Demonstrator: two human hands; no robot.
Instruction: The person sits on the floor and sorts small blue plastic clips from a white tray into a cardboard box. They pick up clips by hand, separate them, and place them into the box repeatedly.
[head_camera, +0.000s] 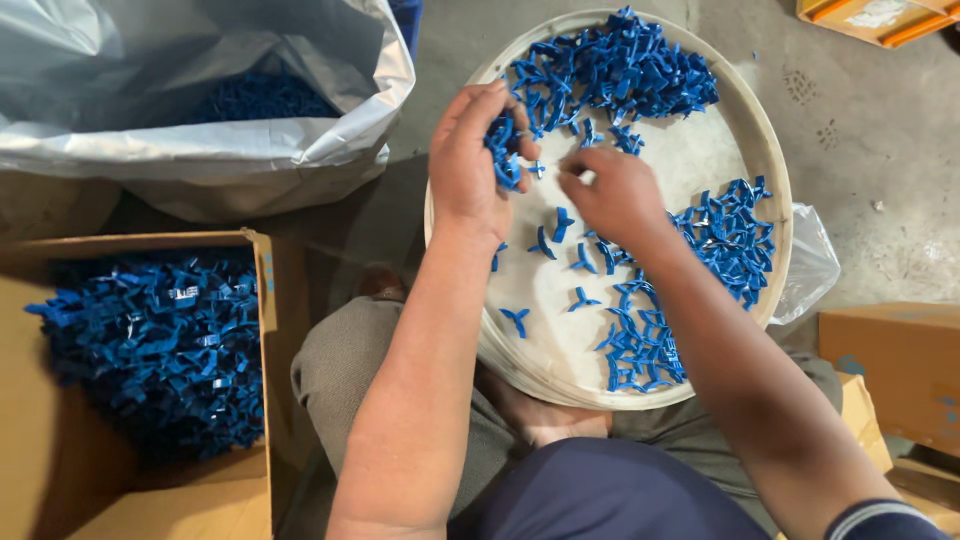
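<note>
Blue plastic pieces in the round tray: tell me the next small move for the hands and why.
Probably the right hand should pinch one loose blue piece lying just below it and pass it to the left hand, which already cups a small bunch of pieces. Several single pieces lie scattered on the bare middle of the tray, within easy reach.

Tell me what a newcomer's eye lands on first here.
The bright blue plastic pieces heaped in the round white tray at centre. The left hand holds a bunch of them while the right hand pinches at one beside it. More fill the cardboard box at lower left.
</note>
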